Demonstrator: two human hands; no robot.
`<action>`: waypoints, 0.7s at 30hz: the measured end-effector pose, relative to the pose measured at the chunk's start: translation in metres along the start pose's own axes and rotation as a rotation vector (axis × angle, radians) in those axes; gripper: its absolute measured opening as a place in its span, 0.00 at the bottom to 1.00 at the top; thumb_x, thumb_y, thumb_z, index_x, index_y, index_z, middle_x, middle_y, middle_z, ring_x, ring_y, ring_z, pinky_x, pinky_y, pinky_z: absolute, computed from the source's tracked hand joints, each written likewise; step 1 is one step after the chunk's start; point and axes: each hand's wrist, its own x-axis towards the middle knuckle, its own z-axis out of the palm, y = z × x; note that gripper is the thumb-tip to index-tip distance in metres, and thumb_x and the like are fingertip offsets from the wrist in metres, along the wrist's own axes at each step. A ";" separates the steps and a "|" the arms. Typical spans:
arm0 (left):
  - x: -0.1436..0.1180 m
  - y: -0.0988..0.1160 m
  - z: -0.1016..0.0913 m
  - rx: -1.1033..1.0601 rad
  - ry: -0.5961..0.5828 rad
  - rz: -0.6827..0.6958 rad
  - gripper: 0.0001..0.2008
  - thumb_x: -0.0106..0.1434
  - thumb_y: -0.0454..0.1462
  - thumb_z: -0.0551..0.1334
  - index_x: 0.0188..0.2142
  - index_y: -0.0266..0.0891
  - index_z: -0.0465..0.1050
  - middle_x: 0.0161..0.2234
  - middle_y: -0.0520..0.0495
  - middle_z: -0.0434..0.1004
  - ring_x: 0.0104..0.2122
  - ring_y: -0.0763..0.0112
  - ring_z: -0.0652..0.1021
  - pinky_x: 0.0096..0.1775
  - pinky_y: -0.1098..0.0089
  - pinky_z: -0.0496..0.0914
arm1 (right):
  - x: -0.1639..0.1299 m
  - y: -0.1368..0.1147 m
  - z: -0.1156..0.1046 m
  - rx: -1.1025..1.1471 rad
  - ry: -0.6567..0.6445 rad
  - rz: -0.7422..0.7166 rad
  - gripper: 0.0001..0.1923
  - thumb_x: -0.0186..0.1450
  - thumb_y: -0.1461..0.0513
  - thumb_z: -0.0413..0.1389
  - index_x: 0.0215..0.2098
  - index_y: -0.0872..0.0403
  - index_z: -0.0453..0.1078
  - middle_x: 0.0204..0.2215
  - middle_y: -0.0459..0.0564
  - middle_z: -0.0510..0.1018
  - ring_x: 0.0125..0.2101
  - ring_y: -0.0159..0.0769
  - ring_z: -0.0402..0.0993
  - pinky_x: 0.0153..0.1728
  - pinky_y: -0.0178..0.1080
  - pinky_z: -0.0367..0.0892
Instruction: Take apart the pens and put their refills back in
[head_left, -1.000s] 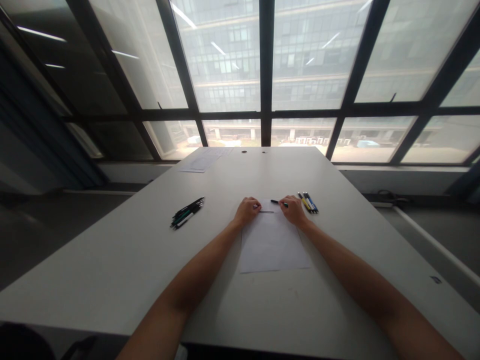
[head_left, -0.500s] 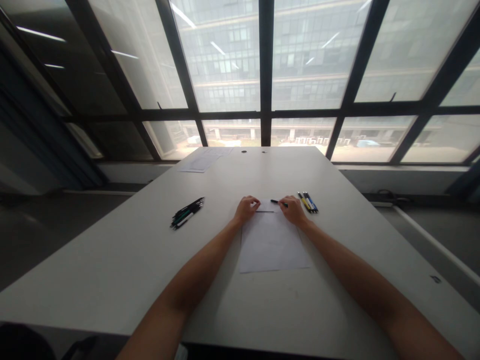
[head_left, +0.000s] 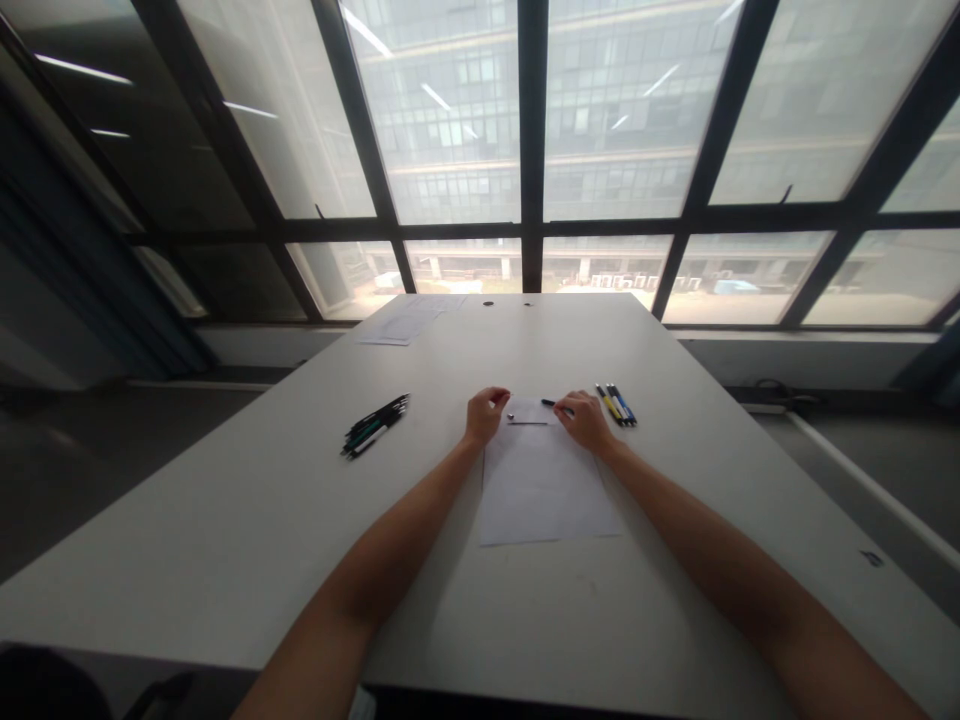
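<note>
Tall windows back the white table [head_left: 247, 500]; right hand [head_left: 587, 421] grips a black pen [head_left: 551, 403] over white paper sheet [head_left: 544, 490], left hand [head_left: 484, 412] fingers loosely curled, whether holding anything unclear

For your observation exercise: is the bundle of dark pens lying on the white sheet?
No, the dark pens lie on the bare table, left of the sheet.

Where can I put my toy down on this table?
Bare table lies near the front edge, left of the sheet of paper; more beyond the black pens. It is crowded at the sheet's far end: left hand, right hand, coloured pens.
</note>
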 end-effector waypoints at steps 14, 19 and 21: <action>-0.001 0.000 0.001 0.020 -0.085 0.038 0.04 0.61 0.34 0.63 0.34 0.39 0.78 0.34 0.49 0.82 0.34 0.69 0.79 0.42 0.68 0.72 | 0.000 0.002 0.002 0.018 -0.013 -0.004 0.07 0.66 0.62 0.57 0.32 0.51 0.77 0.34 0.48 0.79 0.38 0.37 0.71 0.45 0.38 0.58; -0.001 0.002 0.000 0.022 -0.095 0.057 0.05 0.61 0.35 0.63 0.34 0.40 0.79 0.35 0.48 0.82 0.35 0.69 0.79 0.42 0.68 0.72 | -0.001 0.001 0.002 0.014 -0.023 -0.009 0.06 0.65 0.63 0.58 0.32 0.51 0.77 0.34 0.48 0.79 0.39 0.37 0.71 0.45 0.39 0.58; -0.001 0.002 0.000 0.033 -0.098 0.073 0.05 0.61 0.35 0.63 0.34 0.40 0.79 0.34 0.48 0.82 0.34 0.68 0.79 0.42 0.68 0.72 | -0.001 0.000 0.003 0.014 -0.033 -0.019 0.05 0.65 0.62 0.58 0.33 0.50 0.77 0.35 0.49 0.79 0.40 0.38 0.71 0.45 0.40 0.58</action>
